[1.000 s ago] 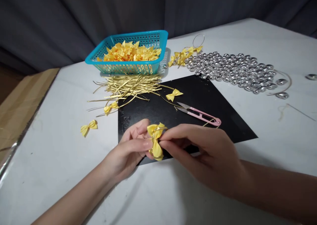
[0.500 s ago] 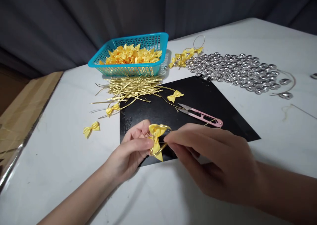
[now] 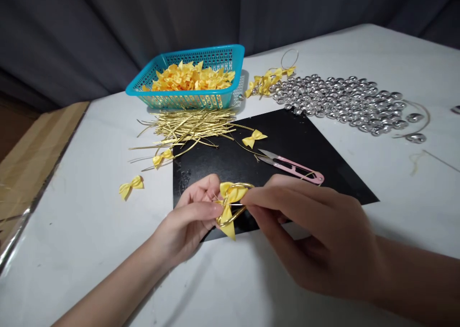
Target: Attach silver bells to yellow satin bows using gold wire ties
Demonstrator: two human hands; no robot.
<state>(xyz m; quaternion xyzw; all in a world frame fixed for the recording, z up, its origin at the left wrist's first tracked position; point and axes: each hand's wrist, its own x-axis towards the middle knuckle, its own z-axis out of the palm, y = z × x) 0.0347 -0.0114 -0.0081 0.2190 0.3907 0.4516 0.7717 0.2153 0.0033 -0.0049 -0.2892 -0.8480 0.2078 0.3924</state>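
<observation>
My left hand [image 3: 194,212] pinches a yellow ribbon bow [image 3: 227,216] between thumb and fingers, over the black mat's near edge. A loop of gold cord [image 3: 235,216] curves around the bow's right side and reaches the right fingertips. My right hand [image 3: 309,231] is closed in a pinch on a thin, straight, shiny piece that looks like a needle [image 3: 235,204], pointing at the bow's middle. Its far end is hidden in the fingers. A fine thread end sticks out by the left thumb.
On the black mat [image 3: 215,169] lie pink-handled thread snips [image 3: 294,168] and a loose bow [image 3: 254,138]. Behind are gold cord pieces [image 3: 194,125] and a blue basket [image 3: 187,93] of yellow bows. Silver beads [image 3: 341,99] spread at right; finished-looking bows [image 3: 266,83] lie beside them.
My right hand has shifted slightly right and up, drawing the gold loop wider. More of the shiny needle-like piece shows at the bow. My left hand keeps its hold.
</observation>
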